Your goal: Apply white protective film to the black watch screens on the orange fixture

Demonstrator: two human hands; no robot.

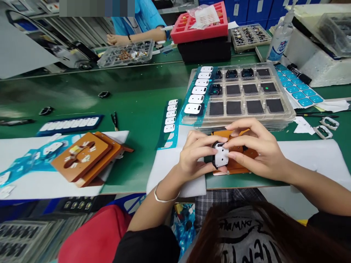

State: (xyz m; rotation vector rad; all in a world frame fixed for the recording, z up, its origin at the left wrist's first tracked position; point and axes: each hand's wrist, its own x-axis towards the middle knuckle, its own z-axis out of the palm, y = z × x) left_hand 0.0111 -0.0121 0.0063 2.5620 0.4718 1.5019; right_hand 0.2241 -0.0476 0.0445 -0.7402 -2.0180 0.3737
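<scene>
My left hand [194,155] grips a small black smartwatch case [215,159] by its edges, with the thumb below and the fingers above. A white adhesive sheet [221,156] with small dark holes covers the side that shows. From the right, my right hand [256,148] has its thumb and fingertips closed at the case's edge and on the white piece. Under both hands is an orange fixture block [238,167], partly hidden by them. Just beyond stands a clear compartment tray [238,118], with black cases in several pockets. Blue strips of white stickers [199,90] lie over its left side.
To the left, another orange fixture [82,155] rests on white foam [115,140]. Two loose black cases [46,110] lie farther back. A pump bottle [280,40] and blue sticker sheet [298,86] are at right. Across the bench, a co-worker's hand [117,39] is near a parts box [126,54].
</scene>
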